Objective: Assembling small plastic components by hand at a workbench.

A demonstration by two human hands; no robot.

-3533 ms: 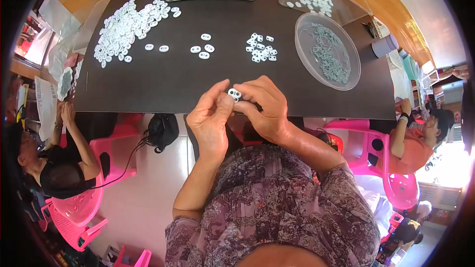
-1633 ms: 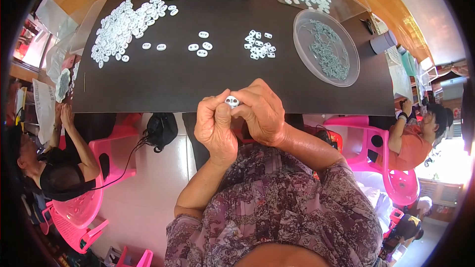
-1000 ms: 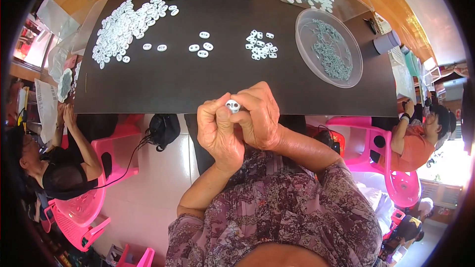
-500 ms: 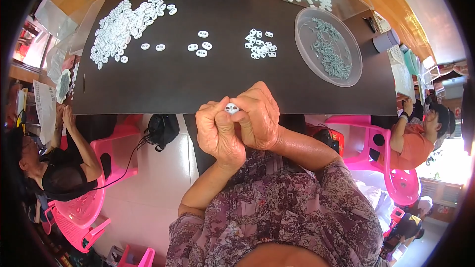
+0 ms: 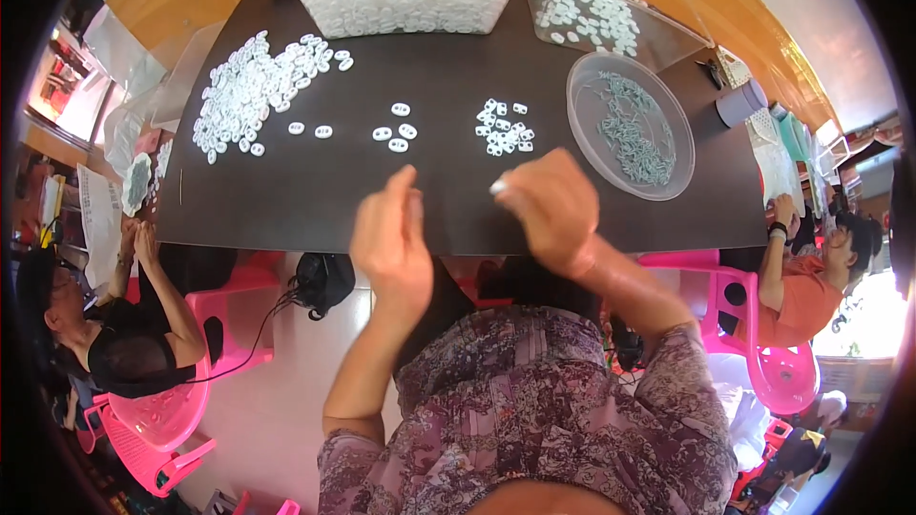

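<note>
My right hand (image 5: 558, 215), raised over the near part of the dark table, pinches a small white plastic piece (image 5: 498, 188) between thumb and fingertips. My left hand (image 5: 391, 243) hovers at the table's near edge with its fingers stretched upward, and nothing shows in it. Beyond the hands lies a little group of white oval pieces with dark slots (image 5: 398, 141). To their right sits a small cluster of smaller white pieces (image 5: 504, 136). A large heap of white ovals (image 5: 253, 95) spreads at the far left, with two loose ovals (image 5: 310, 131) beside it.
A round clear tub (image 5: 584, 148) of small grey-green parts stands at the right. Two clear bins, one full (image 5: 405, 27) and one part-filled (image 5: 658, 50), line the back. A grey cup (image 5: 739, 105) is at the far right. Other people sit at both sides on pink chairs.
My hands, earlier together around a white oval piece, have come apart. The right hand has moved right with the white piece; the left has moved slightly left. The view has tilted up a little.
</note>
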